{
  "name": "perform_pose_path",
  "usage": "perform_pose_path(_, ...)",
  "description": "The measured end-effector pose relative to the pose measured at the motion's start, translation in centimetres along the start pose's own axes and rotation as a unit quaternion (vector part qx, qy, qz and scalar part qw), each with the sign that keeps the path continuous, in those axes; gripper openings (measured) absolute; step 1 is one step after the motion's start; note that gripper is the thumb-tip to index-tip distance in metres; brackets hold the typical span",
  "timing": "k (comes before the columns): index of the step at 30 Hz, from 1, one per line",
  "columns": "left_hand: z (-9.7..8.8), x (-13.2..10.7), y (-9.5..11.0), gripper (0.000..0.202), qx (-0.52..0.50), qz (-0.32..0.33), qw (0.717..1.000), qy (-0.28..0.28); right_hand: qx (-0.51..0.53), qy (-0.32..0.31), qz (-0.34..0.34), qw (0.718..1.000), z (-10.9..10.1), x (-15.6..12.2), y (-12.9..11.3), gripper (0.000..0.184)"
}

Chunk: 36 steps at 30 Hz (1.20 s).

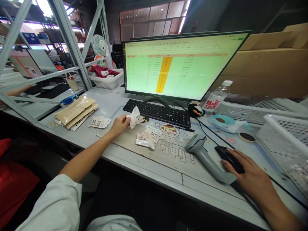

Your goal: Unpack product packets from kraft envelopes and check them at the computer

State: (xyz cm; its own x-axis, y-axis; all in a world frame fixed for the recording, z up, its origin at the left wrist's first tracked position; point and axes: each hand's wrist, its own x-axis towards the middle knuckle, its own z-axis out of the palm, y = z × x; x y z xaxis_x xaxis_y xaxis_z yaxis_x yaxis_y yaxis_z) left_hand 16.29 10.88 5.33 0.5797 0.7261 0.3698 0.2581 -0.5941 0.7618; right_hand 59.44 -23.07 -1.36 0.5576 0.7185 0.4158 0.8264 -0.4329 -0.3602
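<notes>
My left hand pinches a small white packet with dark print and holds it up just in front of the keyboard. To its right, several similar white packets lie on the printed desk mat. More packets rest on the desk left of the hand. My right hand lies over a black computer mouse, fingers curved around it. Left of the mouse, a grey barcode scanner lies on the mat, its head pointing away from me.
A monitor showing a spreadsheet stands behind the keyboard. Tan envelopes are stacked at left. Right, a bottle, tape rolls and white plastic baskets crowd the desk. A metal frame rises at left.
</notes>
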Motion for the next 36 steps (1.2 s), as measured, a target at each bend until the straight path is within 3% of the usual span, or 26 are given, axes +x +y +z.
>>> perform_pose_path(3, 0.2, -1.0, 3.5, 0.058, -0.129, -0.006, 0.991, 0.034, -0.001, 0.007, -0.009, 1.0, -0.1, 0.0, 0.1, 0.072)
perform_pose_path(5, 0.4, -2.2, 6.2, 0.06, -0.193, 0.003, 0.981, 0.017, -0.004, 0.005, -0.014, 1.0, -0.4, -0.1, -0.3, 0.067)
perform_pose_path(8, 0.6, -3.6, 9.2, 0.062, -0.227, 0.036, 0.968, -0.102, -0.007, -0.013, -0.025, 1.0, -1.0, -0.4, -1.2, 0.057)
perform_pose_path(10, 0.6, -3.9, 10.2, 0.061, -0.246, 0.061, 0.951, -0.179, -0.004, -0.016, -0.032, 0.999, -1.0, -0.6, -1.5, 0.054)
perform_pose_path(13, 0.5, -3.3, 10.6, 0.056, -0.244, 0.086, 0.933, -0.249, 0.003, -0.007, -0.032, 0.999, -1.0, -0.4, -1.4, 0.055)
perform_pose_path(16, 0.5, -2.2, 11.3, 0.05, -0.203, 0.101, 0.925, -0.305, 0.01, 0.023, -0.034, 0.999, -2.7, 0.4, -2.7, 0.049)
perform_pose_path(19, 1.0, -1.1, 13.2, 0.045, -0.121, 0.108, 0.916, -0.367, 0.032, 0.14, -0.077, 0.987, -6.6, 1.1, -8.4, 0.042)
perform_pose_path(20, 1.3, -0.7, 14.1, 0.044, -0.09, 0.115, 0.909, -0.39, 0.055, 0.142, -0.116, 0.982, -7.9, 1.1, -11.2, 0.039)
perform_pose_path(21, 1.7, -0.4, 15.0, 0.044, -0.064, 0.125, 0.9, -0.413, 0.095, 0.109, -0.163, 0.976, -9.1, 1.0, -14.2, 0.034)
perform_pose_path(23, 2.5, 0.2, 16.5, 0.042, -0.036, 0.147, 0.877, -0.456, 0.188, -0.034, -0.23, 0.954, -10.4, 0.6, -19.7, 0.032)
perform_pose_path(24, 2.8, 0.5, 17.0, 0.042, -0.033, 0.154, 0.868, -0.472, 0.216, -0.122, -0.245, 0.937, -10.6, 0.4, -21.9, 0.031)
perform_pose_path(25, 3.1, 0.7, 17.2, 0.041, -0.032, 0.153, 0.86, -0.486, 0.245, -0.168, -0.246, 0.923, -10.4, 0.1, -23.6, 0.033)
perform_pose_path(27, 3.2, 1.0, 17.0, 0.038, -0.05, 0.125, 0.84, -0.526, 0.297, -0.196, -0.213, 0.91, -9.5, -0.5, -25.3, 0.04)
perform_pose_path(30, 2.5, 0.9, 16.1, 0.031, -0.104, 0.072, 0.811, -0.572, 0.387, -0.162, -0.105, 0.902, -7.8, -1.8, -25.3, 0.039)
perform_pose_path(33, 1.7, 0.3, 15.9, 0.024, -0.086, 0.105, 0.842, -0.523, 0.491, -0.161, -0.013, 0.856, -6.4, -3.0, -25.0, 0.039)
perform_pose_path(36, 1.5, -0.3, 16.5, 0.012, -0.043, 0.145, 0.877, -0.456, 0.567, -0.177, 0.032, 0.804, -5.3, -3.9, -25.2, 0.04)
